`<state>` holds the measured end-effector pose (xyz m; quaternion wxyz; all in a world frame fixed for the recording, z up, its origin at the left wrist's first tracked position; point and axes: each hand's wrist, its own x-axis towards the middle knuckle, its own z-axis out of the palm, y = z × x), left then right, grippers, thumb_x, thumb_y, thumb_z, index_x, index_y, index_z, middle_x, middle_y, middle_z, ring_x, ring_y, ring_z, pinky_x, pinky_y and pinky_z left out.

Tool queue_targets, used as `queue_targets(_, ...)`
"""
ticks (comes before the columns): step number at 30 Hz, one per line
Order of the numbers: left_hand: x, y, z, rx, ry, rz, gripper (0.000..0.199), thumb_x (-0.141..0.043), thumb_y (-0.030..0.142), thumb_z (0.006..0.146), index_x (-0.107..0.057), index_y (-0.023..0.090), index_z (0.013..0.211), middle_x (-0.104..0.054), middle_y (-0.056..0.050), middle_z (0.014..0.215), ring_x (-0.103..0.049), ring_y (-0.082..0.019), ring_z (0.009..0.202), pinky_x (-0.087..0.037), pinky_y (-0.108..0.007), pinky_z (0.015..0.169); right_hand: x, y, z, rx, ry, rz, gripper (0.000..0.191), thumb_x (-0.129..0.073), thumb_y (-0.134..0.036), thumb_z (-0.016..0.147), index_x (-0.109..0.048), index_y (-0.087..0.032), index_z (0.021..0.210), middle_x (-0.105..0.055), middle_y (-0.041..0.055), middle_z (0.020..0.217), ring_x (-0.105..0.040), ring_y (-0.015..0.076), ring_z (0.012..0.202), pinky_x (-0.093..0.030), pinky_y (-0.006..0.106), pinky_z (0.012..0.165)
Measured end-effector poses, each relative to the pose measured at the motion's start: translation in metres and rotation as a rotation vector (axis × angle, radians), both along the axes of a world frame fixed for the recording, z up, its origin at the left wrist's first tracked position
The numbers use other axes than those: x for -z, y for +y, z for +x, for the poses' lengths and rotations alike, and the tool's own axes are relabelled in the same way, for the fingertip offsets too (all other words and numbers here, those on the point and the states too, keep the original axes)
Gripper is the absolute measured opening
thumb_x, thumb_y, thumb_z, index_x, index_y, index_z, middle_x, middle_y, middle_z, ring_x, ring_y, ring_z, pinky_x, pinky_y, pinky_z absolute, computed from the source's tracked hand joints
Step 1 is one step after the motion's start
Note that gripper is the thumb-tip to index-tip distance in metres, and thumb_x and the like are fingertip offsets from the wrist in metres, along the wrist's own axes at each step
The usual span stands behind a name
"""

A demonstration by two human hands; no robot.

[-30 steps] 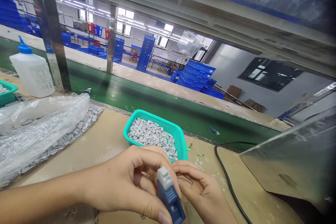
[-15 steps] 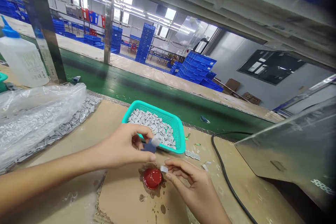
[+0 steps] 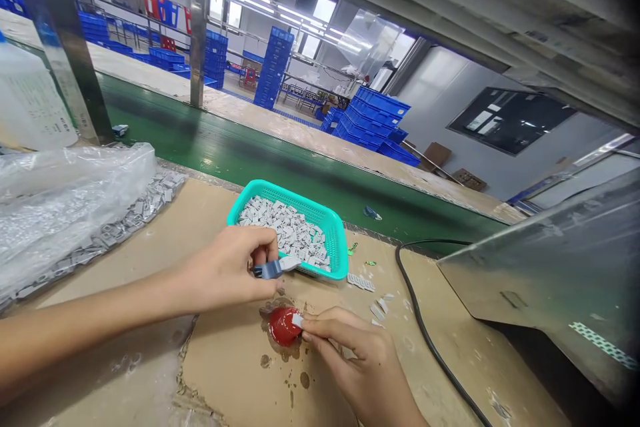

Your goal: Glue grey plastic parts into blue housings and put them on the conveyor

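Observation:
My left hand [image 3: 240, 265] is closed around a small dark blue and light grey plastic part [image 3: 275, 268], just in front of the turquoise basket [image 3: 338, 240]. Between the thumb and fingers of my right hand [image 3: 357, 347] is a small light grey plastic piece [image 3: 297, 320]. That piece is at the right edge of a small red cup [image 3: 281, 328], which looks wet; whether it touches the cup I cannot tell. Dark wet spots surround the cup on the cardboard [image 3: 235, 360]. Many similar grey pieces [image 3: 285, 223] fill the basket.
A clear plastic bag [image 3: 75, 207] with grey pieces lies at left, near a white bottle [image 3: 33, 100]. A black cable [image 3: 417, 307] runs along the right, beside a metal panel [image 3: 540, 280]. Beyond the basket is a green conveyor belt [image 3: 240, 153] carrying a blue-grey part [image 3: 371, 213].
My right hand has brought the grey piece left to the red cup. The part in my left hand has turned so its grey end points right. The view has shifted slightly.

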<state>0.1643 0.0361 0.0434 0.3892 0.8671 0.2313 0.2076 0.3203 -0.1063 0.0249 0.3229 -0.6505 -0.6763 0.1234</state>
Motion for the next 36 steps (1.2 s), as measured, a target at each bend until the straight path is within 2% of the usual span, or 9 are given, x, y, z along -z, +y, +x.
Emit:
queue_targets(4, -0.002, -0.004, -0.001, -0.001, -0.002, 0.199, 0.007, -0.051, 0.018, 0.064, -0.045, 0.018, 0.068, -0.048, 0.003, 0.065, -0.043, -0.011, 0.059, -0.031, -0.022, 0.052, 0.001, -0.002, 0.002, -0.04, -0.066, 0.04, 0.021, -0.048, -0.009, 0.076, -0.068, -0.015, 0.076, -0.064, 0.0068, 0.065, -0.061, 0.015, 0.058, -0.048, 0.022, 0.051)
queue_targets(9, -0.002, -0.002, -0.002, -0.003, -0.019, 0.184, 0.008, -0.053, 0.022, 0.067, -0.046, 0.018, 0.066, -0.049, 0.003, 0.064, -0.043, -0.011, 0.058, -0.031, -0.021, 0.052, 0.001, -0.003, 0.002, -0.061, -0.109, 0.09, 0.021, -0.048, -0.008, 0.076, -0.067, -0.017, 0.078, -0.065, 0.0062, 0.067, -0.061, 0.0147, 0.061, -0.049, 0.021, 0.053)
queue_targets(12, -0.002, 0.002, -0.001, 0.004, -0.032, 0.003, 0.015, -0.057, 0.029, 0.066, -0.047, 0.018, 0.065, -0.049, 0.004, 0.062, -0.046, -0.011, 0.059, -0.033, -0.021, 0.053, -0.001, -0.004, -0.001, -0.043, -0.093, 0.102, 0.021, -0.049, -0.007, 0.076, -0.067, -0.016, 0.077, -0.064, 0.0058, 0.066, -0.061, 0.0142, 0.059, -0.049, 0.02, 0.052)
queue_targets(18, -0.008, 0.006, -0.001, 0.11, -0.15, -0.659, 0.016, -0.058, 0.029, 0.066, -0.052, 0.016, 0.071, -0.055, 0.0, 0.073, -0.052, -0.014, 0.071, -0.038, -0.025, 0.062, -0.01, -0.005, -0.006, -0.003, -0.096, 0.176, 0.02, -0.05, -0.007, 0.076, -0.067, -0.018, 0.079, -0.065, 0.0055, 0.069, -0.062, 0.0148, 0.062, -0.05, 0.021, 0.053)
queue_targets(22, -0.009, 0.008, -0.003, 0.131, -0.203, -0.853, 0.018, -0.063, 0.026, 0.064, -0.053, 0.018, 0.076, -0.056, 0.001, 0.076, -0.05, -0.011, 0.073, -0.036, -0.023, 0.066, -0.016, -0.004, -0.005, -0.012, -0.07, 0.192, 0.019, -0.052, -0.006, 0.075, -0.067, -0.018, 0.079, -0.066, 0.0045, 0.07, -0.063, 0.0141, 0.063, -0.051, 0.02, 0.054)
queue_targets(24, -0.008, 0.009, -0.004, 0.097, -0.181, -0.836, 0.022, -0.066, 0.022, 0.062, -0.052, 0.019, 0.079, -0.054, 0.004, 0.071, -0.048, -0.01, 0.068, -0.034, -0.021, 0.063, -0.018, -0.004, -0.004, 0.004, -0.063, 0.167, 0.02, -0.054, -0.005, 0.074, -0.067, -0.018, 0.078, -0.067, 0.0039, 0.07, -0.063, 0.014, 0.064, -0.051, 0.02, 0.056)
queue_targets(28, -0.009, 0.011, -0.004, 0.052, -0.134, -0.664, 0.023, -0.068, 0.02, 0.058, -0.052, 0.019, 0.075, -0.052, 0.004, 0.073, -0.047, -0.01, 0.068, -0.031, -0.022, 0.062, -0.018, -0.005, -0.002, 0.032, -0.048, 0.141, 0.019, -0.055, -0.005, 0.073, -0.068, -0.018, 0.076, -0.067, 0.0034, 0.07, -0.063, 0.0138, 0.064, -0.051, 0.019, 0.056)
queue_targets(32, -0.009, 0.011, -0.003, 0.065, -0.124, -0.549, 0.021, -0.067, 0.02, 0.058, -0.053, 0.018, 0.074, -0.051, 0.004, 0.074, -0.047, -0.01, 0.067, -0.032, -0.022, 0.062, -0.018, -0.005, -0.003, 0.04, -0.028, 0.11, 0.019, -0.056, -0.005, 0.072, -0.069, -0.018, 0.076, -0.066, 0.0028, 0.068, -0.063, 0.0125, 0.061, -0.05, 0.018, 0.053)
queue_targets(36, -0.007, 0.011, -0.001, 0.091, -0.136, -0.521, 0.022, -0.067, 0.019, 0.058, -0.053, 0.018, 0.075, -0.052, 0.004, 0.077, -0.048, -0.009, 0.067, -0.034, -0.022, 0.064, -0.019, -0.005, -0.005, 0.032, -0.018, 0.089, 0.021, -0.055, -0.005, 0.073, -0.069, -0.02, 0.08, -0.067, 0.0027, 0.072, -0.063, 0.0123, 0.064, -0.05, 0.018, 0.056)
